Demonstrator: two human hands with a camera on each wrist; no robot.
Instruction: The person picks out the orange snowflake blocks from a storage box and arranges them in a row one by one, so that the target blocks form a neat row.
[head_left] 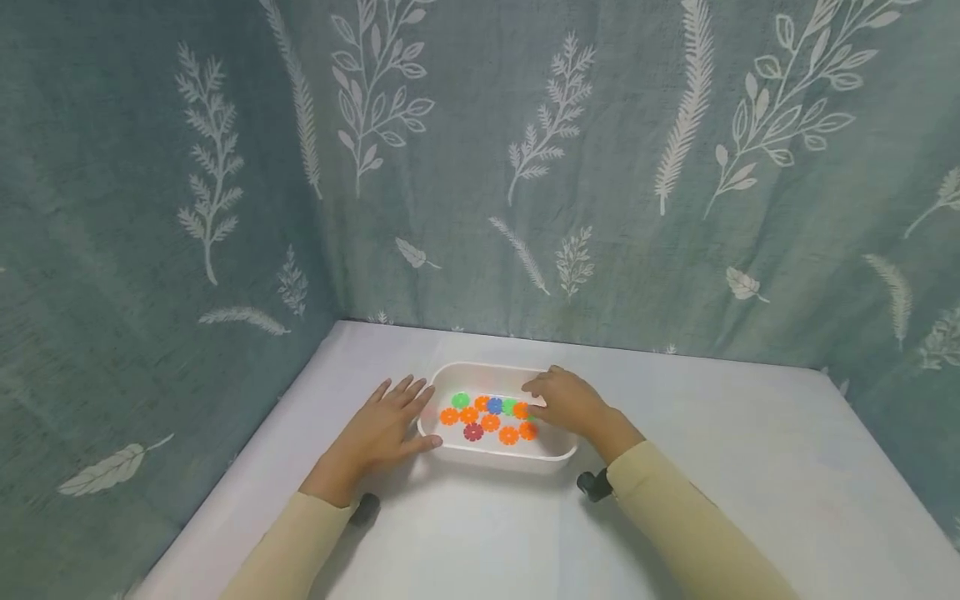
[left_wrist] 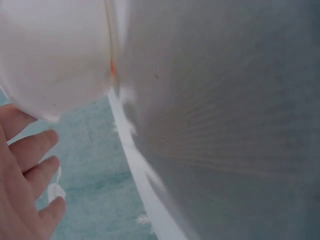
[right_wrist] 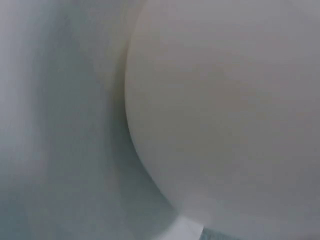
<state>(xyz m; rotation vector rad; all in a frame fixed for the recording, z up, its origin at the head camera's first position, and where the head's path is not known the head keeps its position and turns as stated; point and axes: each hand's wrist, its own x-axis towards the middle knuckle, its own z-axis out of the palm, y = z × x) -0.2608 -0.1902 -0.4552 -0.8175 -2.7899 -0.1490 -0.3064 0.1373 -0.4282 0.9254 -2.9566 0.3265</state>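
Observation:
A white plastic tub [head_left: 495, 458] with rounded corners stands on the table, holding several small notched discs: orange [head_left: 508, 435], green [head_left: 461, 401], blue [head_left: 495, 406] and dark red [head_left: 473, 432]. Along the tub's left end lies my left hand [head_left: 382, 425], fingers extended and spread, thumb at the near rim. The left wrist view shows its fingers [left_wrist: 35, 150] beside the tub wall [left_wrist: 55, 60]. My right hand [head_left: 573, 404] reaches over the right end, fingertips inside among the discs, with a gap between thumb and forefinger. Only the tub's outer wall [right_wrist: 225, 125] fills the right wrist view.
The tub stands on a white-covered table [head_left: 712, 467]. Behind and to the left hangs a green-blue cloth [head_left: 480, 167] printed with white leaves and twigs. A dark wrist device [head_left: 595, 485] shows under the right sleeve, another dark one [head_left: 365, 509] by the left sleeve.

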